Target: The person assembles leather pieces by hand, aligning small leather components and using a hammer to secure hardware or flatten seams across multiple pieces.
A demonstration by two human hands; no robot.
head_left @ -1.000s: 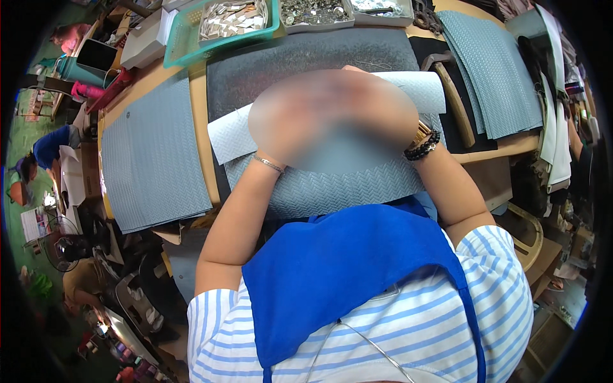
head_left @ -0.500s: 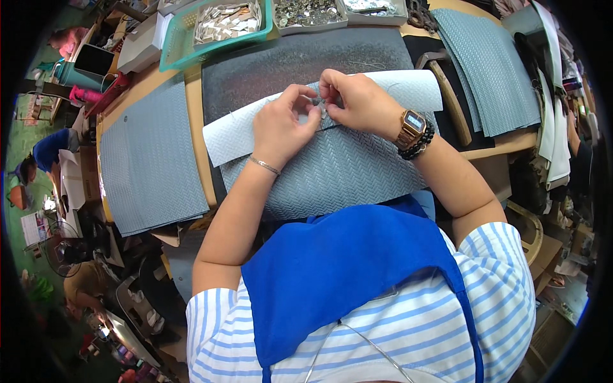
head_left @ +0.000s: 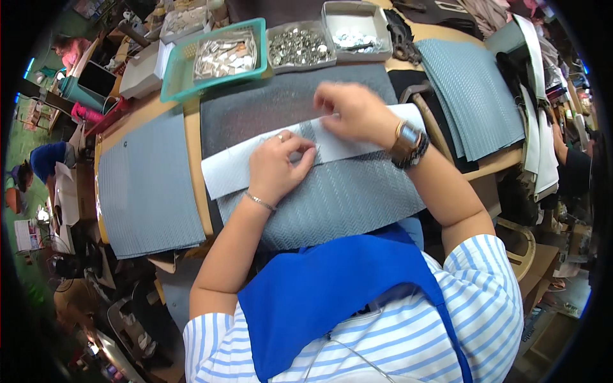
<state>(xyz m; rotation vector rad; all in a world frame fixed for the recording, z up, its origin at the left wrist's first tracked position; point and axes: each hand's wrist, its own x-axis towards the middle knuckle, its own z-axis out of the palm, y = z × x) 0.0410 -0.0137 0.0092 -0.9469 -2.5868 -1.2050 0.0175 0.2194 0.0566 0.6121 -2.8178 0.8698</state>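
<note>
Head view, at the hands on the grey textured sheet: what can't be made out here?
- Whatever the left hand pinches: its curled fingers cover it.
- The right hand is motion-blurred; its fingertips and anything in them cannot be told.
- The white strip passes under both hands, so its middle is hidden.
- Pieces in the green tray and the grey trays: too small to identify.

Wooden table (head_left: 195, 137) under grey woven panels (head_left: 145, 185), trays (head_left: 182, 80).
</note>
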